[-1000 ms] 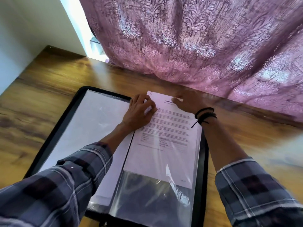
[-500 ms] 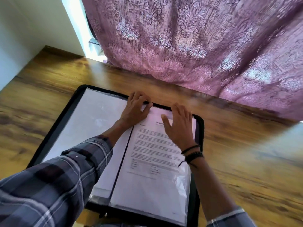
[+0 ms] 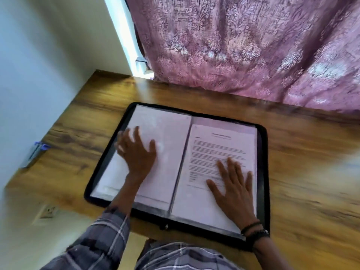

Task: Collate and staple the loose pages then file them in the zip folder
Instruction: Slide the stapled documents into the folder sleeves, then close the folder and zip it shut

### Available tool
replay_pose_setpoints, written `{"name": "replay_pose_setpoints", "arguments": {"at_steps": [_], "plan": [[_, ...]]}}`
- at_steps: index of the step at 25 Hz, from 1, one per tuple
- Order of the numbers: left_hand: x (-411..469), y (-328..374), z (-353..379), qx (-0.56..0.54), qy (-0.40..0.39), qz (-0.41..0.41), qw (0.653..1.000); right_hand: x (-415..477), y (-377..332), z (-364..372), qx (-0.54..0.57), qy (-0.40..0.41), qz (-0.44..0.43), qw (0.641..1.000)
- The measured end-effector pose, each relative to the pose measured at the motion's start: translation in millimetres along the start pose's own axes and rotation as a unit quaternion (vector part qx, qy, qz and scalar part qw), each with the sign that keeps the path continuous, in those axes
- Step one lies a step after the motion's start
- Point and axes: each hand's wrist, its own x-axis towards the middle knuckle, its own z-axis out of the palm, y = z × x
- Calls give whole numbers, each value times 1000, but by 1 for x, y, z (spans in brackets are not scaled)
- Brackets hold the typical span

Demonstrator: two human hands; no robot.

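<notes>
A black zip folder (image 3: 263,152) lies wide open on the wooden table. The printed pages (image 3: 218,145) sit inside the clear sleeve on its right half, text side up. My right hand (image 3: 231,188) lies flat on the lower part of those pages, fingers spread. On the left half are blank white sheets (image 3: 167,137) under plastic, and my left hand (image 3: 136,152) rests flat on them with fingers spread. The zip pull (image 3: 166,226) shows at the folder's near edge.
A blue and silver stapler (image 3: 36,152) lies at the table's left edge by the wall. A purple patterned curtain (image 3: 243,45) hangs over the table's far side. Bare wooden tabletop (image 3: 311,182) stretches to the right of the folder. A wall socket (image 3: 47,211) sits low left.
The pages went fully into the right sleeve. My right hand slid down from the page top to its lower part, my left hand moved onto the left half, and the view pulled back.
</notes>
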Motion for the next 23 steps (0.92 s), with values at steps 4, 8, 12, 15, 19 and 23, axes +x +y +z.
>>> {"name": "replay_pose_setpoints", "arguments": {"at_steps": [4,8,12,15,19,23], "plan": [[10,-48,-46,51,-149,-210,965,3,1,-2,-12,6,16,1000],[37,-75,-83,-114,-208,-215,947,8,5,-4,-10,1,4,1000],[49,-66,-132,-210,-206,-111,949,10,7,-4,-12,-1,10,1000],[48,-41,-176,-347,-275,-81,893,10,8,-4,-3,-5,1,1000],[19,20,-215,-484,-336,-37,807,14,6,-17,55,-53,28,997],[-23,81,-217,-526,-323,-54,785,-4,-29,-73,352,-109,51,928]]}}
